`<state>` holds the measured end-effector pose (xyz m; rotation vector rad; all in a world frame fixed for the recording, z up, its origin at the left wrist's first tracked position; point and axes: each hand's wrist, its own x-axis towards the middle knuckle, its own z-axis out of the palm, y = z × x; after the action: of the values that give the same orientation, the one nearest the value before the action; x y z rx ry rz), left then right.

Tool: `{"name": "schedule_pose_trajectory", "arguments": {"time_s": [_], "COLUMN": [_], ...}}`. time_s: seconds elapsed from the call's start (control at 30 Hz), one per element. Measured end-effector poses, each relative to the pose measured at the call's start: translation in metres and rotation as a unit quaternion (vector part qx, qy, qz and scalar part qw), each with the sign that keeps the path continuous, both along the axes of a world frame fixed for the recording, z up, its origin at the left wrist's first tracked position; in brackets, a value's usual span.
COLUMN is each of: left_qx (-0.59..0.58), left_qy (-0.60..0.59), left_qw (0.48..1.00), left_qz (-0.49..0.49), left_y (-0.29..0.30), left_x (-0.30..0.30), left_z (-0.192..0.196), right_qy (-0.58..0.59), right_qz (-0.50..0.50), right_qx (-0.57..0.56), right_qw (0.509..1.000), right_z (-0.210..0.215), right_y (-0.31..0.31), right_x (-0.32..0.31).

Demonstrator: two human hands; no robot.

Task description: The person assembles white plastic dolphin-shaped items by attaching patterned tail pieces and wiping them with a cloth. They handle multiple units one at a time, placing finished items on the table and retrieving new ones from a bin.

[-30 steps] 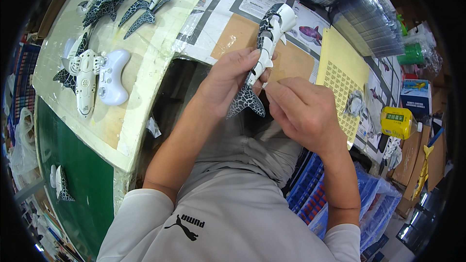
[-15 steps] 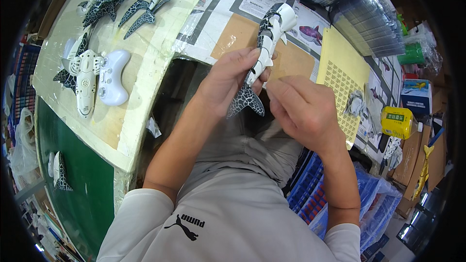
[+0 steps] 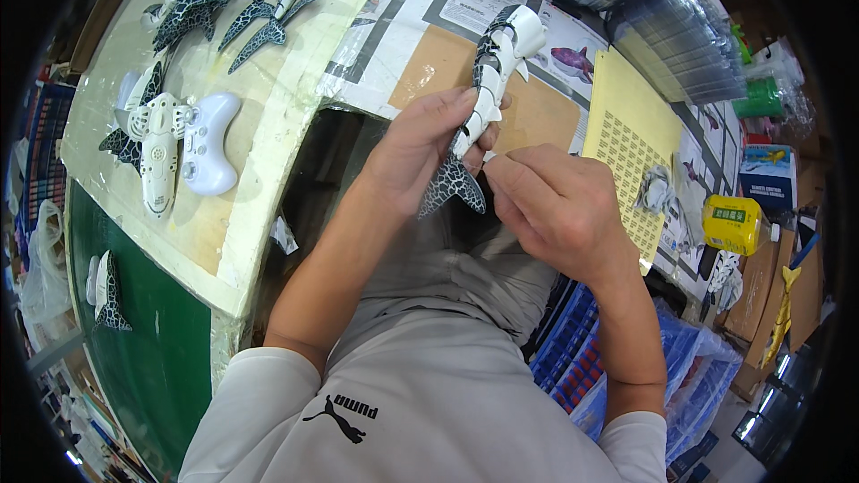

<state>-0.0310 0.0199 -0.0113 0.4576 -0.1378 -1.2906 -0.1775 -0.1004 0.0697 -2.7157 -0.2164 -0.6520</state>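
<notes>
My left hand (image 3: 420, 134) is closed around a jointed toy fish (image 3: 488, 80) with white and black body segments. Its open white end points away from me, and its black tail fin with a white net pattern hangs toward my lap. Close beside the tail, my right hand (image 3: 564, 206) is pinched, with a tiny white piece (image 3: 489, 156) showing at the fingertips. What that piece is cannot be made out. Below both hands is my lap, in grey trousers (image 3: 420, 259).
On the pale bench at left lie a white game-style controller (image 3: 210, 143), a white toy body (image 3: 158, 161) and several patterned fish tails (image 3: 259, 36). A green belt (image 3: 161, 376) carries another toy part (image 3: 109, 291). At right are a yellow sticker sheet (image 3: 631, 134), stacked clear plastic trays (image 3: 680, 45) and a yellow bottle (image 3: 734, 225).
My right hand has shifted slightly down, uncovering the tiny white piece at its fingertips. The toy part on the green belt has moved farther away from me. My left hand is nearly still.
</notes>
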Motion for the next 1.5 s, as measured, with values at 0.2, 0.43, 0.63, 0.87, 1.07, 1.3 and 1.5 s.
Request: {"name": "schedule_pose_trajectory", "arguments": {"time_s": [0.2,0.43,0.63,0.87,1.07,1.3,1.5], "left_qx": [-0.012,-0.051,-0.057,-0.111,-0.139,-0.095,-0.117], "left_qy": [-0.048,0.031,0.078,0.099,0.128,0.11,0.139], "left_qw": [0.999,0.998,0.995,0.989,0.982,0.987,0.981], "left_qz": [-0.008,0.0,0.003,0.004,0.005,0.067,0.06], "left_y": [0.002,0.0,0.0,-0.004,-0.003,-0.006,-0.008], "left_x": [0.001,0.0,-0.001,-0.003,-0.005,-0.017,-0.015], "left_z": [-0.003,-0.006,-0.008,-0.018,-0.02,-0.011,-0.009], "right_qy": [-0.008,-0.03,-0.066,-0.053,-0.118,-0.136,-0.182], "right_qz": [-0.004,-0.093,-0.102,-0.104,-0.14,-0.117,-0.161], "right_qx": [0.01,0.09,0.133,0.073,0.051,0.032,0.053], "right_qw": [1.0,0.991,0.984,0.991,0.982,0.983,0.969], "right_z": [-0.002,-0.007,-0.023,-0.036,-0.043,-0.046,-0.044], "right_y": [0.002,0.007,0.019,0.027,0.024,0.024,0.025], "right_x": [0.002,-0.001,0.008,0.009,0.013,0.01,0.016]}}
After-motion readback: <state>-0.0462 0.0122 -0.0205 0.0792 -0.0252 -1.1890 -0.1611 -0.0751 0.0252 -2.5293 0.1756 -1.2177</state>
